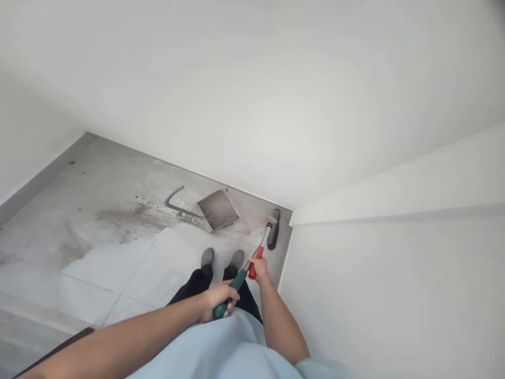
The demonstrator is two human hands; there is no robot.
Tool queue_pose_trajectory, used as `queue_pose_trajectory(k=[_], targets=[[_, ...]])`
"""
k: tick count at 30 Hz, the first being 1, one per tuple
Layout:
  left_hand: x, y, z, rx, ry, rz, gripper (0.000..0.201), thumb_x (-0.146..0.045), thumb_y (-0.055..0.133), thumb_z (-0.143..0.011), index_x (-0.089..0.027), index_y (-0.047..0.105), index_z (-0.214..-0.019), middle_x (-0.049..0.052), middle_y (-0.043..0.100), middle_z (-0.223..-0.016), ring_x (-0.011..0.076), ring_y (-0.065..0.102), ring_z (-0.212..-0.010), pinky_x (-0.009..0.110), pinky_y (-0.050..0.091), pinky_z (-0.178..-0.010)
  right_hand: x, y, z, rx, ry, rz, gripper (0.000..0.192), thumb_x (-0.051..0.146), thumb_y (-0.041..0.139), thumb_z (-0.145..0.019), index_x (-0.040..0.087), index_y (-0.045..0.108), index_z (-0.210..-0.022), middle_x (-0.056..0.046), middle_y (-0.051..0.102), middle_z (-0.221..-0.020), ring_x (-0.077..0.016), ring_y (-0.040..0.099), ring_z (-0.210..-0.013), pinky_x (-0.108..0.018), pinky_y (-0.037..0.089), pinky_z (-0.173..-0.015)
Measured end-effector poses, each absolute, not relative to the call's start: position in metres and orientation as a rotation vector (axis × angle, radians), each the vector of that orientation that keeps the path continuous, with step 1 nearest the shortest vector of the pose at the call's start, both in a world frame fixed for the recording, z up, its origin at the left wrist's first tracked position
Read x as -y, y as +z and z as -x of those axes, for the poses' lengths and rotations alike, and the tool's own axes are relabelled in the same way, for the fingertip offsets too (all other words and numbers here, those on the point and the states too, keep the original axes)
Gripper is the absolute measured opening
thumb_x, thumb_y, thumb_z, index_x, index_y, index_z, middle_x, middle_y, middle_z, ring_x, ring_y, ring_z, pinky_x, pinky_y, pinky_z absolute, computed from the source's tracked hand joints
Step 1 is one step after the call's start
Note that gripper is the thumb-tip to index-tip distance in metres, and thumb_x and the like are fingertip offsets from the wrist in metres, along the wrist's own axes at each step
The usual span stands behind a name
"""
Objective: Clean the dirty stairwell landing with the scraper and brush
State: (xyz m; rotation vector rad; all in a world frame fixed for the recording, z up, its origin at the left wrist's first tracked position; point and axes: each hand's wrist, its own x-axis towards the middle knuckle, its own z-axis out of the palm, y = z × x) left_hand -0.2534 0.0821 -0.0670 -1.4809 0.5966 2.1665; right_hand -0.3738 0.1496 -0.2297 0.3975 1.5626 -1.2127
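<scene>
My left hand (219,301) is closed round the green grip at the top end of a broom (239,280). Further down the handle, my right hand (260,269) is wrapped at the red sleeve, ahead of the left one. The broom slants away from my waist to the floor corner on the right. Its green head with dark red bristles (273,242) rests close by the baseboard. Left of the broom head, a grey dustpan (218,209) lies on the floor, its bent grey handle pointing left.
White walls (252,105) rise in front and on the right, meeting at the corner by the broom head. Dust and dark debris (138,206) streak the pale tiled floor (130,273). My grey shoes (207,257) stand just behind the dustpan.
</scene>
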Motion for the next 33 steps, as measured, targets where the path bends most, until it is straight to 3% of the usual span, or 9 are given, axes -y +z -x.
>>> queue_pose_trajectory(k=[6, 11, 15, 19, 26, 33], targets=[[-0.053, 0.016, 0.220, -0.590, 2.013, 1.486, 0.071, -0.010, 0.058, -0.052, -0.026, 0.044, -0.120, -0.008, 0.044, -0.049, 0.0097, 0.038, -0.037, 0.014, 0.028, -0.032, -0.140, -0.191, 0.337, -1.385, -1.326, -0.406, 0.019, 0.021, 0.070, -0.060, 0.019, 0.052, -0.068, 0.000, 0.063, -0.050, -0.0153, 0.059, -0.045, -0.024, 0.047, -0.042], [-0.008, 0.057, 0.181, -0.544, 1.955, 1.357, 0.066, -0.013, 0.059, -0.054, -0.024, 0.051, -0.119, -0.003, 0.051, -0.053, 0.0092, 0.037, -0.038, 0.015, 0.029, -0.029, -0.155, -0.177, 0.311, -1.346, -1.295, -0.611, 0.018, 0.018, 0.070, -0.064, 0.018, 0.052, -0.066, 0.001, 0.061, -0.051, -0.0157, 0.061, -0.050, -0.028, 0.053, -0.050], [-0.002, 0.027, 0.186, -0.574, 1.959, 1.251, 0.053, -0.013, 0.063, -0.052, -0.022, 0.057, -0.104, -0.003, 0.049, -0.050, 0.0084, 0.037, -0.037, 0.013, 0.028, -0.029, -0.155, -0.190, 0.319, -1.522, -1.282, -0.664, 0.019, 0.012, 0.067, -0.063, 0.019, 0.049, -0.060, 0.004, 0.054, -0.044, -0.0140, 0.055, -0.043, -0.026, 0.049, -0.043], [-0.019, -0.012, 0.209, -0.552, 2.022, 1.326, 0.058, -0.011, 0.065, -0.045, -0.021, 0.052, -0.101, -0.004, 0.049, -0.051, 0.0060, 0.035, -0.038, 0.010, 0.024, -0.030, -0.141, -0.202, 0.349, -1.780, -1.255, -0.575, 0.025, 0.009, 0.068, -0.059, 0.020, 0.046, -0.057, 0.007, 0.048, -0.040, -0.0097, 0.047, -0.039, -0.020, 0.040, -0.038], [-0.013, 0.015, 0.178, -0.499, 2.051, 1.308, 0.063, -0.015, 0.061, -0.053, -0.024, 0.048, -0.114, -0.004, 0.052, -0.056, 0.0075, 0.038, -0.039, 0.012, 0.026, -0.031, -0.147, -0.200, 0.321, -1.571, -1.330, -0.501, 0.019, 0.018, 0.068, -0.062, 0.020, 0.049, -0.063, 0.006, 0.054, -0.049, -0.0127, 0.055, -0.045, -0.025, 0.048, -0.045], [-0.024, -0.019, 0.225, -0.688, 2.101, 1.273, 0.064, -0.015, 0.060, -0.045, -0.021, 0.045, -0.106, -0.005, 0.049, -0.051, 0.0082, 0.037, -0.039, 0.014, 0.029, -0.031, -0.133, -0.214, 0.372, -1.922, -1.239, -0.346, 0.019, 0.015, 0.067, -0.059, 0.020, 0.049, -0.055, 0.006, 0.052, -0.047, -0.0103, 0.050, -0.045, -0.021, 0.040, -0.044]])
